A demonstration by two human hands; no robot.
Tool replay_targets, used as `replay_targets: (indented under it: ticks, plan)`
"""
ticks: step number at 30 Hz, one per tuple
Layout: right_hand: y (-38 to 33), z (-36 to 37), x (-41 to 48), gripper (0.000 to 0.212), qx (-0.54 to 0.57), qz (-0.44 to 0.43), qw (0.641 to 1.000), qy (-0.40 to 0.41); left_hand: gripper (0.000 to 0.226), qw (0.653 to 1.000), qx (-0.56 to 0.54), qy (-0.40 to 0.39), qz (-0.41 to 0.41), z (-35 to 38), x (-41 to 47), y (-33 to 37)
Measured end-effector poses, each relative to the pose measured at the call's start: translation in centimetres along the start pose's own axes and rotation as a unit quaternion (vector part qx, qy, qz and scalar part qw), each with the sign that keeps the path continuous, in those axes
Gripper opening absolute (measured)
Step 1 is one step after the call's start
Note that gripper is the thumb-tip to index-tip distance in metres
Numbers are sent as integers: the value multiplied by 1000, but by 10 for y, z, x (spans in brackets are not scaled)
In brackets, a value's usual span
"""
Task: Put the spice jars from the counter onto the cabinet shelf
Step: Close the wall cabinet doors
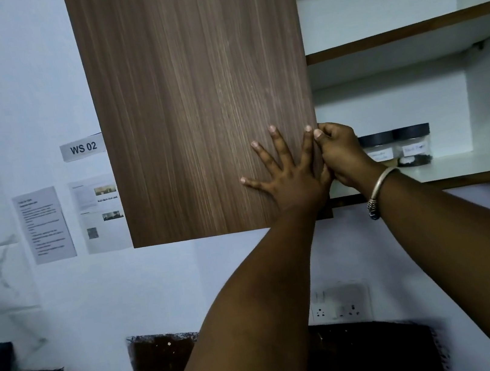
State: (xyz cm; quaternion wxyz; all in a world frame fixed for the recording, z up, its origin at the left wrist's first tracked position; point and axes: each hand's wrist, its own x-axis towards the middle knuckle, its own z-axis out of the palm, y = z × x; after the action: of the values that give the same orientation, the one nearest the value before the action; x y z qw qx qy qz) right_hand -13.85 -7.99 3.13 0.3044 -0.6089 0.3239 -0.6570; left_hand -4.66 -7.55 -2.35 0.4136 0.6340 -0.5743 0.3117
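While the left hand (286, 176) lies flat on the wood-grain cabinet door (192, 97), fingers straight and spread wide, palm near the door's lower right corner, the right hand (342, 155) curls its fingers round that door's free edge and grips it. Both hands touch at the edge. Metal bracelet (380, 185) on the right wrist.

Cabinet open to the right of the door. Two spice jars (414, 145) stand upright on the lower cabinet shelf (472, 164), side by side and touching, black lids, white handwritten labels not legible. Left jar partly hidden behind the right hand, pale contents; right jar holds something dark. Upper shelf (405, 31) above them.

On the wall left of the door: a "WS 02" label (83, 148) and printed sheets (43, 225). Wall socket (341, 304) below the cabinet, between the forearms.
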Motion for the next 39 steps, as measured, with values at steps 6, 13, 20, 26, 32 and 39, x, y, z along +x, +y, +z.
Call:
replay_targets:
  ticks: [6, 13, 20, 26, 32, 39]
  plan:
    - [-12, -12, -25, 33, -155, -8, 988, -4, 87, 986, -82, -141, 25, -46, -1, -3]
    - [-57, -80, -97, 27, -209, -193, 956, 73, 59, 951, -292, -77, 69, -97, -46, 73]
    - [-133, -198, -187, 33, -315, -350, 848, 244, 60, 813, -528, -9, 245, -156, -90, 197]
    - [-184, -321, -255, 48, -579, -375, 581, 432, 69, 718, -616, 4, 324, -198, -138, 323]
    - [-198, -414, -273, 86, -551, -142, 637, 521, 88, 750, -549, -87, 359, -197, -163, 408]
    - [-173, -445, -267, 46, -477, -117, 745, 450, 97, 742, -490, -186, 418, -173, -171, 439]
